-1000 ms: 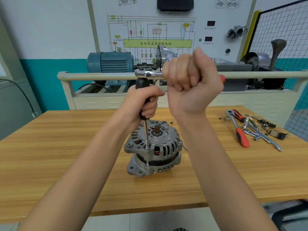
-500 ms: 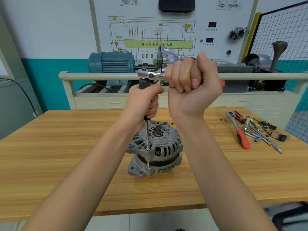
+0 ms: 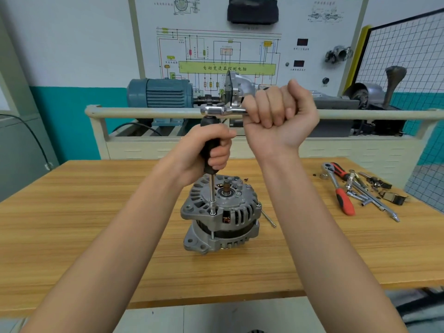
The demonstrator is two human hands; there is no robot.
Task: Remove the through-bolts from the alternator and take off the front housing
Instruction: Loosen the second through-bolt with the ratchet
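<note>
Wooden bench; ratchet handle fist-hidden.

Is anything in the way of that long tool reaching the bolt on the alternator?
Nothing visible blocks it. The socket driver, gripped by the left hand, runs straight down to the through-bolt on the alternator rim. The right hand grips the ratchet on top.

Legible on wall wiring-diagram board: yellow-green band w/ black Chinese chars "自动变速器控制电脑". Smaller captions under two dark displays, by component symbols & top sketches too small/blurred to read.
</note>
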